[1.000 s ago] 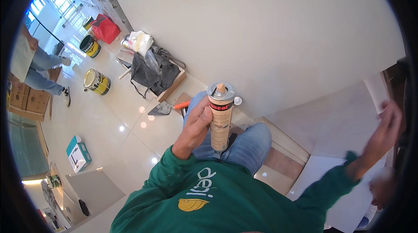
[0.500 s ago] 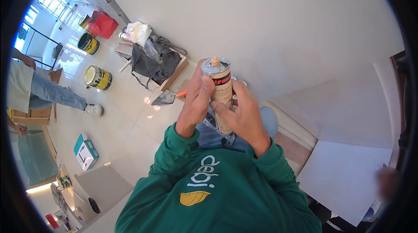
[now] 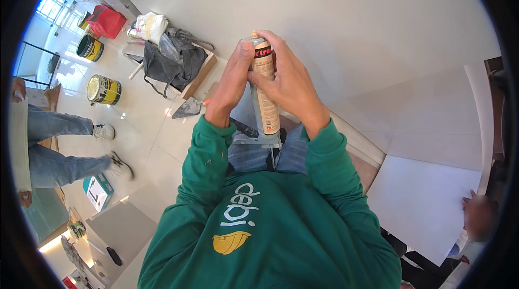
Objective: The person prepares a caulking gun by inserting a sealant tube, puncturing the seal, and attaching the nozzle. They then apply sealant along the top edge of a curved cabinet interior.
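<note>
A beige sealant cartridge [image 3: 266,91] stands tilted in front of me, its nozzle end pointing away from my body. My left hand [image 3: 233,81] is wrapped against the cartridge's left side near the top. From the other side my right hand [image 3: 292,81] grips it, fingers over the top end and thumb across the front. The cartridge lies along the grey metal frame of a caulking gun [image 3: 265,140], whose lower end rests by my thighs. How far the cartridge sits inside the frame is partly hidden by my hands.
A pointed trowel [image 3: 187,108] lies on the tiles beside a wooden crate [image 3: 201,75] holding a black bag [image 3: 173,70]. Paint buckets [image 3: 104,90] stand farther left, where another person [image 3: 54,148] walks. At right, another person is beside a white panel [image 3: 416,202].
Both hands and the cartridge have moved up and away from my body. The caulking gun frame now shows below the cartridge. The person at left has stepped forward.
</note>
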Demonstrator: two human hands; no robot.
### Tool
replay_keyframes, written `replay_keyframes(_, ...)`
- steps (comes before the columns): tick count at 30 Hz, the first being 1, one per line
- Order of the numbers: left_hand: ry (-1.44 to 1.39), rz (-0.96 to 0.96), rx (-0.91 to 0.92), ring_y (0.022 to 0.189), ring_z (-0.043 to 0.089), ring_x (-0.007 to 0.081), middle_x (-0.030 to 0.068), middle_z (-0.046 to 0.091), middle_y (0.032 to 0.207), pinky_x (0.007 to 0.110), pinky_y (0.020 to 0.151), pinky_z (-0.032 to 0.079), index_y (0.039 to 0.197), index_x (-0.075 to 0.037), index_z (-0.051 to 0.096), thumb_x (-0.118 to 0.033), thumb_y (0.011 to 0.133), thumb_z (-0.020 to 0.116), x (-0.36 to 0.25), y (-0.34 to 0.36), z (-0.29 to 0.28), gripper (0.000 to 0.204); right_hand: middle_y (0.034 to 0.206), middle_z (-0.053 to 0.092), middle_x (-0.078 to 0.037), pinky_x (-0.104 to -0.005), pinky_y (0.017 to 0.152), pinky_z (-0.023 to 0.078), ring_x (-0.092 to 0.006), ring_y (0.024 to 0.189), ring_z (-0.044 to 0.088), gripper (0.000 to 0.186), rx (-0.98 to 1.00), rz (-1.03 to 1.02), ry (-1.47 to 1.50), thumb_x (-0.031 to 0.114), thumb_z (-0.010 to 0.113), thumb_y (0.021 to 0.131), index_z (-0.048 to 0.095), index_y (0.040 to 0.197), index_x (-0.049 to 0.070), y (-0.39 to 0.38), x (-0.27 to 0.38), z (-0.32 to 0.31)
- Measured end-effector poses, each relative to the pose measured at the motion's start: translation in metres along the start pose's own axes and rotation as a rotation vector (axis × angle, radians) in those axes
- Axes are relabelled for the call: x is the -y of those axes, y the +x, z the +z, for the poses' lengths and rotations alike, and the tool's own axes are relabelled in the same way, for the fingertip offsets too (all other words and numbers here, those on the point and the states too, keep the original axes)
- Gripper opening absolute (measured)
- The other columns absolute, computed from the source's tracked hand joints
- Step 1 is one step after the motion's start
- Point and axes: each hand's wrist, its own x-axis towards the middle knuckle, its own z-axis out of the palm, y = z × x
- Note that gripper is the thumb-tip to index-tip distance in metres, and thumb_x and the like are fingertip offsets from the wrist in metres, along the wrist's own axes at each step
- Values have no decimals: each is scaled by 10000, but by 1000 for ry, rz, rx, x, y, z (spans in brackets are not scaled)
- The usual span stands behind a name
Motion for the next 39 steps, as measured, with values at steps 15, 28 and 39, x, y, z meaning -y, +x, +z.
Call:
replay_keyframes(15, -383, 65, -411, 669, 675, 247, 108, 672, 890, 416, 680, 608, 1154, -66, 616, -689, 1098, 331, 12, 55, -58, 688, 1286, 691, -180, -437, 958, 558, -305, 1091, 707, 637, 219, 124, 262, 259, 662, 1038, 394, 1586, 76, -15, -38, -6)
replay_keyframes(28, -611, 96, -660, 1000, 685, 388, 194, 631, 1183, 599, 915, 590, 1363, -62, 511, -630, 1129, 281, -19, 69, -170, 656, 887, 691, -126, -268, 578, 503, -171, 661, 651, 643, 586, 600, 1181, 460, 536, 1112, 587, 1365, -129, -86, 5, -83)
replay_keyframes(39, 880, -201, -8, 1096, 632, 476, 303, 681, 1123, 518, 947, 489, 1242, 78, 605, -578, 837, 847, 59, -108, -47, 808, 669, 335, 104, -217, 438, 184, -10, 516, 249, 357, 375, 955, 1061, 321, 477, 1146, 599, 1137, -14, -128, 17, -16)
